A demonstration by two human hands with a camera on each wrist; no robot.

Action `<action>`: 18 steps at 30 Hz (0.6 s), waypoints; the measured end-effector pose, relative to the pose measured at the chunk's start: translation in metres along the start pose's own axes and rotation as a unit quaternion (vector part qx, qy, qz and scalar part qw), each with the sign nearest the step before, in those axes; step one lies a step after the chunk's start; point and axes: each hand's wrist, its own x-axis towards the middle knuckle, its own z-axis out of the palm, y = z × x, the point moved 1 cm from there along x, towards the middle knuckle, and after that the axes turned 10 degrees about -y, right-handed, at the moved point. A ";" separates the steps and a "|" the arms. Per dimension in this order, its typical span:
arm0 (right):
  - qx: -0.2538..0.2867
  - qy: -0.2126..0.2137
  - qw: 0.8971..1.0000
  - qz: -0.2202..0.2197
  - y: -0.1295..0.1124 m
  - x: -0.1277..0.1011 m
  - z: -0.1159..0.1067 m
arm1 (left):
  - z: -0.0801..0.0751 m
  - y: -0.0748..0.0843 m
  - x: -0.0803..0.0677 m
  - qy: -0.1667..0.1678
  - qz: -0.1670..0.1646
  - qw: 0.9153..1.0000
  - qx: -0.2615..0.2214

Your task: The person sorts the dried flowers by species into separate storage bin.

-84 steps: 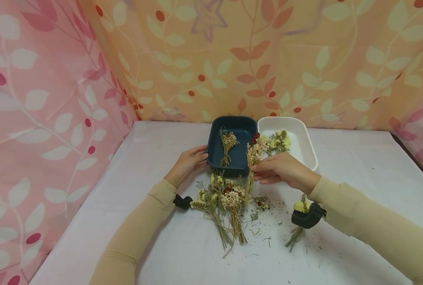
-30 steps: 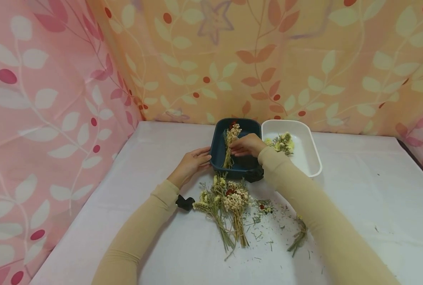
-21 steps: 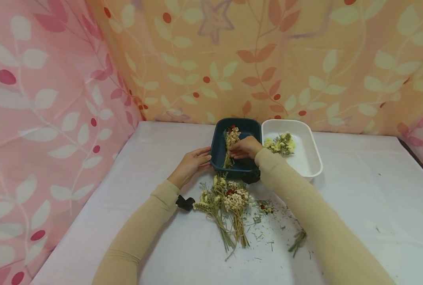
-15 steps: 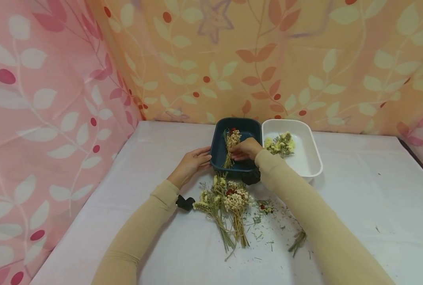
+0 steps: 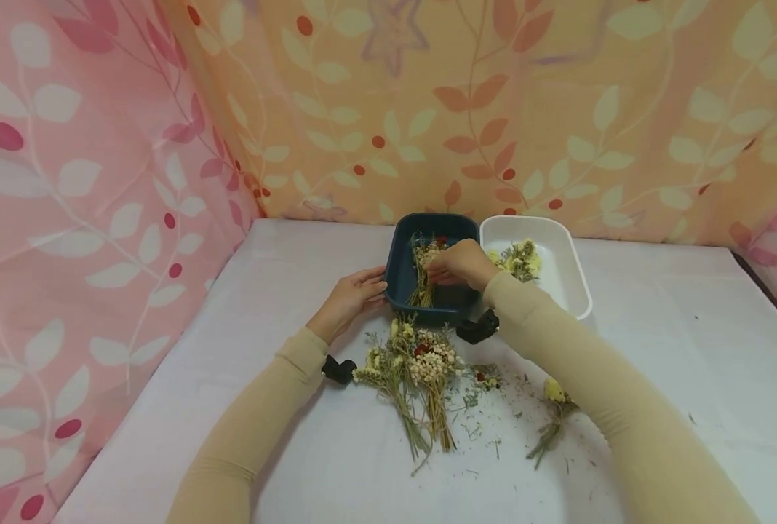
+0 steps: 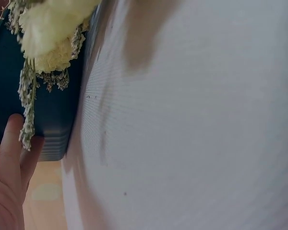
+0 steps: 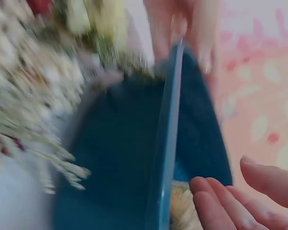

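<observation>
My left hand (image 5: 349, 302) rests with nearly straight fingers against the left side of the dark blue tray (image 5: 457, 297); the left wrist view shows fingertips on its outer wall. My right hand (image 5: 463, 263) is over the inside of that tray, beside small tied bunches of dried flowers (image 5: 421, 284) lying there. In the right wrist view, the thumb stands apart from the loosely bent fingers (image 7: 216, 206), with nothing between them. A pale flower head (image 7: 182, 206) shows just below the fingertips. Part of the bunches is hidden behind the right hand.
To the right stands a white tray (image 5: 562, 280) with a yellow dried bunch (image 5: 524, 258). Several bunches (image 5: 431, 364) lie before the blue tray, another yellow-headed bunch (image 5: 552, 415) at the right. Crumbled bits (image 5: 493, 378) are scattered between. Floral cloth hangs behind.
The right hand carried a cream-and-red dried bunch from between the trays into the blue tray, laid it beside the bunch there, let go and shifted slightly right. The left hand stayed at the tray.
</observation>
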 end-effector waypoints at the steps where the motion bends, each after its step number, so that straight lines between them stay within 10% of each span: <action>1: -0.001 -0.005 1.000 -0.006 -0.001 -0.006 0.000 | 0.000 0.000 0.000 -0.001 0.000 1.000 0.002; 18: -0.009 -0.056 0.997 -0.051 0.031 -0.105 0.004 | -0.002 -0.001 0.001 -0.012 0.007 1.000 0.002</action>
